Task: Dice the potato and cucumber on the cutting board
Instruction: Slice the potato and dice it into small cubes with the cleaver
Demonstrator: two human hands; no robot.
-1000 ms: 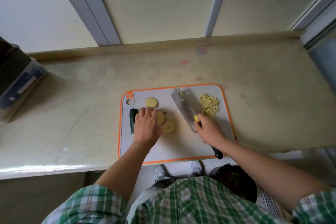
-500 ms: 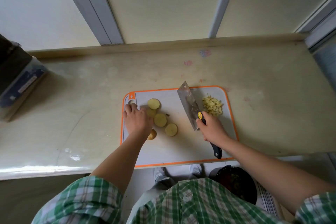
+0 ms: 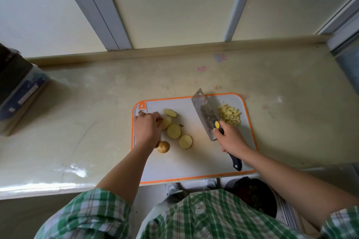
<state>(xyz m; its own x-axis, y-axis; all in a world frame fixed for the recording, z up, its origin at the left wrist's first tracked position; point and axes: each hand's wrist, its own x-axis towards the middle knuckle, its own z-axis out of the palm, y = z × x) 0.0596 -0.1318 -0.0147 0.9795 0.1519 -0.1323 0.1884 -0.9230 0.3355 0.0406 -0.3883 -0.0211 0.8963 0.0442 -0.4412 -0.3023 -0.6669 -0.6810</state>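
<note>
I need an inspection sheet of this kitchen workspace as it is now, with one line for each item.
Surface: beige counter with faint stains, bearing an orange-rimmed cutting board.
Job's things: several potato slices and a skin-on end piece lie on the board's left part; diced potato is piled near its far right corner; no cucumber seen.
Clutter: dark box at the counter's left end.
Hands: right hand grips the cleaver, blade over the board between slices and dice; left hand lies by the slices, its grip cannot be told.
Cables: nothing seen.
Surroundings: panelled wall behind; dark bin on the floor below.
</note>
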